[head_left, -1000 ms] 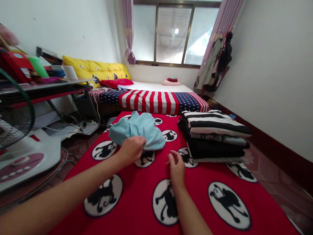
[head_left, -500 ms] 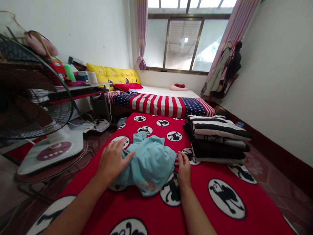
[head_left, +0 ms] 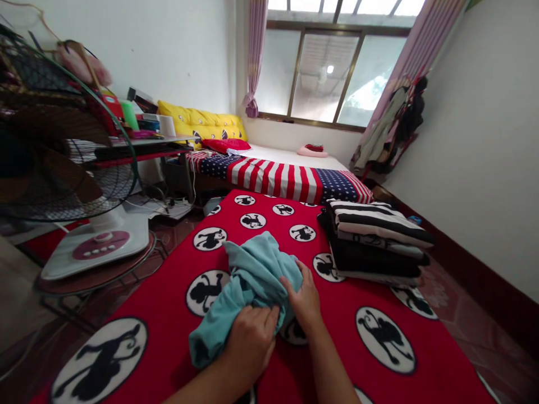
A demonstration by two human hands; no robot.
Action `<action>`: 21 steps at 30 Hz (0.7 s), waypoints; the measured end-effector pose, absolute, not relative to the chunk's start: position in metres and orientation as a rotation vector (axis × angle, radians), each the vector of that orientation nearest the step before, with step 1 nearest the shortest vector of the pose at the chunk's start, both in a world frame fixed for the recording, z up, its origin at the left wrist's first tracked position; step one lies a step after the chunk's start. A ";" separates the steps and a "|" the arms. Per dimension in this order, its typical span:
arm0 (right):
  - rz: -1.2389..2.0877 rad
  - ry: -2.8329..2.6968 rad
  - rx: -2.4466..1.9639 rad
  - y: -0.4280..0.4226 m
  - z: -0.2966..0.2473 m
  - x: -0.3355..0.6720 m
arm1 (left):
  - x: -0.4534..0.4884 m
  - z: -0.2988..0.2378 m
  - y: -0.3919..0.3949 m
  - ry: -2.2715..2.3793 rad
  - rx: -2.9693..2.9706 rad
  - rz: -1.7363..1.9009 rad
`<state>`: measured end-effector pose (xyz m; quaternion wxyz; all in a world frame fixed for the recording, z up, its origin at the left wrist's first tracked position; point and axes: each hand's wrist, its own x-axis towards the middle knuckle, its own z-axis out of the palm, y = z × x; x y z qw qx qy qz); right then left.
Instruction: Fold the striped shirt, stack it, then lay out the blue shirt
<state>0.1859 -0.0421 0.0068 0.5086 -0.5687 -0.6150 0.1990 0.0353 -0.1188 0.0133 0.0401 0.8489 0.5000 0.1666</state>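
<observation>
A crumpled light teal garment point(head_left: 248, 278) lies on a red blanket point(head_left: 168, 297) printed with black-and-white cartoon circles. My left hand point(head_left: 251, 342) is closed on the near edge of the garment. My right hand point(head_left: 304, 300) grips the garment's right side, fingers curled into the cloth. Both forearms reach in from the bottom of the view. Part of the garment hangs down toward me at the left of my left hand.
A stack of folded clothes point(head_left: 377, 238), striped on top, sits on the blanket to the right. A standing fan point(head_left: 63, 168) is at the left beside a cluttered table point(head_left: 138, 143). A bed with a flag-patterned cover point(head_left: 278, 177) lies beyond.
The garment was pulled closer to me. My left hand went from lying flat on its left side to gripping its near edge. My right hand shifted onto the cloth.
</observation>
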 end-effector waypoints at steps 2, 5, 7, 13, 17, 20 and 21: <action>0.441 -1.510 -1.525 -0.043 0.011 0.187 | 0.038 0.006 -0.121 1.504 2.586 0.557; 0.504 -1.498 -1.544 -0.047 0.015 0.193 | 0.029 0.008 -0.118 1.463 2.493 0.764; 0.631 -1.365 -1.444 -0.052 0.017 0.201 | 0.012 0.021 -0.115 1.432 2.325 1.001; 0.763 -0.594 -1.005 -0.070 0.023 0.247 | -0.079 0.068 -0.093 1.768 1.162 1.758; 0.714 -0.467 -1.037 -0.084 0.018 0.278 | -0.103 0.062 -0.084 1.844 1.279 1.527; 0.465 -0.411 -1.126 -0.096 0.019 0.290 | -0.091 0.048 -0.101 1.682 1.565 1.118; 0.326 -0.424 -1.126 -0.100 0.024 0.290 | -0.084 0.046 -0.110 1.632 1.648 1.012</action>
